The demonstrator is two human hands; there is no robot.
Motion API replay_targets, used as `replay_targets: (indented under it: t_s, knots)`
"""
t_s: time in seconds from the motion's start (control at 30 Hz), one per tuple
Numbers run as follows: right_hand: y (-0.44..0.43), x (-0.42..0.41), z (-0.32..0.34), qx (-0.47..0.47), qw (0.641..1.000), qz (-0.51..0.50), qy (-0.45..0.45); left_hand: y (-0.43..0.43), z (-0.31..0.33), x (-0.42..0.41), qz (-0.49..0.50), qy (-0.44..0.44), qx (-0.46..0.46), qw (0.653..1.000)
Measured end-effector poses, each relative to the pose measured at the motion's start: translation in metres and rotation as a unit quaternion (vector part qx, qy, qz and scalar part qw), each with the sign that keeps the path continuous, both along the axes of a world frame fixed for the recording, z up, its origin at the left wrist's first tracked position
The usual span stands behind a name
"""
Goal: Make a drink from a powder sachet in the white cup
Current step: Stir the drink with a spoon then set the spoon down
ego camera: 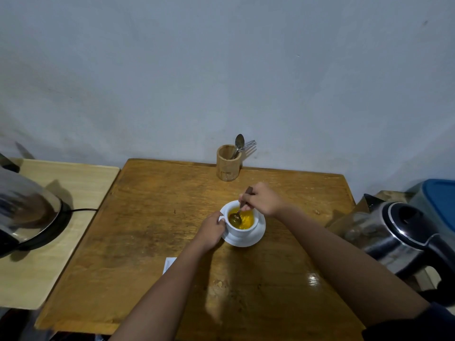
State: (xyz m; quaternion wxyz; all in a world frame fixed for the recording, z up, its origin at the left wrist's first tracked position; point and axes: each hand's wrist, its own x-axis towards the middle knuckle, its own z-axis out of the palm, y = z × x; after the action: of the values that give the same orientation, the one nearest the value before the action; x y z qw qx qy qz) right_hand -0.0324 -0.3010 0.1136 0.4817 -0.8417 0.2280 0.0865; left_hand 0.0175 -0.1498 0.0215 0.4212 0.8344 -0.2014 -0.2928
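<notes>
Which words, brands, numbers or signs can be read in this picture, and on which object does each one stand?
None can be read.
White sachet by the left forearm: mostly hidden, no print legible.
White cup and saucer: plain.
Kettle on the right: no legible label.
Wooden holder: no lettering.
Steel appliance on the left: blurred, nothing readable.

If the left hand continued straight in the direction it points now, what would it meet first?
The left hand already touches the white cup at its handle side; pushing on would shove the cup, probably sliding it on the saucer.
</notes>
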Motion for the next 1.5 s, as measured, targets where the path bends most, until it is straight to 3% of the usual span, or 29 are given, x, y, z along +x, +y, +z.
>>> replay_targets:
  t_s: [0.07, 0.13, 0.3, 0.47, 0.6, 0.83, 1.3, 1.5]
  knots:
    - [-0.003, -0.004, -0.007, 0.010, 0.998, -0.052, -0.025, 0.000, 0.000, 0.000, -0.002, 0.002, 0.003, 1.000]
    - [-0.003, -0.008, -0.011, -0.041, 0.997, -0.051, -0.032, 0.000, 0.001, 0.000, -0.001, 0.008, 0.006, 1.000]
    - [-0.005, -0.017, -0.002, -0.202, 0.969, 0.140, -0.026, 0.000, 0.002, 0.000, -0.002, 0.008, 0.007, 1.000]
    - [-0.003, -0.019, 0.012, -0.252, 0.933, 0.257, 0.015, 0.001, 0.004, 0.000, -0.002, 0.024, 0.007, 1.000]
    - [0.005, -0.017, 0.013, -0.233, 0.944, 0.232, 0.038, 0.000, 0.006, -0.001, 0.000, 0.018, 0.000, 1.000]
    - [0.012, -0.016, 0.007, -0.135, 0.983, 0.122, -0.018, -0.001, 0.005, -0.002, 0.001, 0.012, 0.000, 1.000]
    - [0.005, -0.020, 0.007, -0.221, 0.966, 0.130, 0.021, 0.002, 0.001, -0.001, 0.005, 0.018, 0.016, 1.000]
    - [0.013, -0.015, 0.003, -0.112, 0.993, 0.042, -0.018, 0.001, 0.002, -0.001, 0.004, 0.022, 0.018, 1.000]
